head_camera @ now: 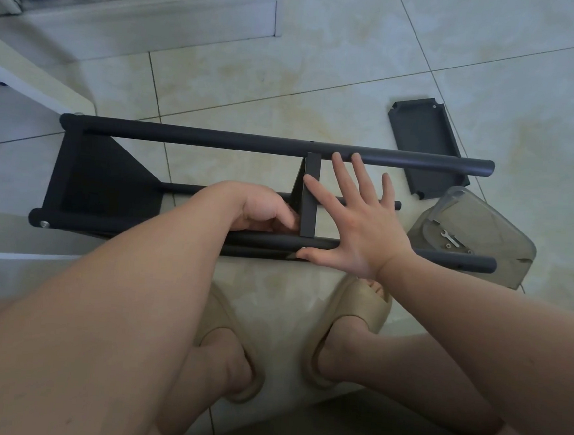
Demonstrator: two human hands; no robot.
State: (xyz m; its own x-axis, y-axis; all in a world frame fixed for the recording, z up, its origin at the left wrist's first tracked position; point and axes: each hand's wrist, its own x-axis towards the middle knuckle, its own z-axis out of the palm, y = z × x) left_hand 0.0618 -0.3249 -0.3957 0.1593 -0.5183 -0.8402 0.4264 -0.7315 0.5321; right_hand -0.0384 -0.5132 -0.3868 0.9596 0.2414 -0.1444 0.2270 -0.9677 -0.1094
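The right hand (pixel 357 223) lies spread and released over the black rack (pixel 103 175), its thumb on the near pole (pixel 447 260) and 2 fingertips touching the far pole (pixel 216 139). The left hand (pixel 262 212) is curled against the foot of the upright middle panel (pixel 309 198); I cannot tell whether it is pinching anything. The rack lies on its side on the tiled floor (pixel 325 66), just in front of the person's slippers (pixel 357 312). To its right lie a loose dark panel (pixel 425 145) and a clear bag (pixel 485 215) holding a small wrench (pixel 449 237).
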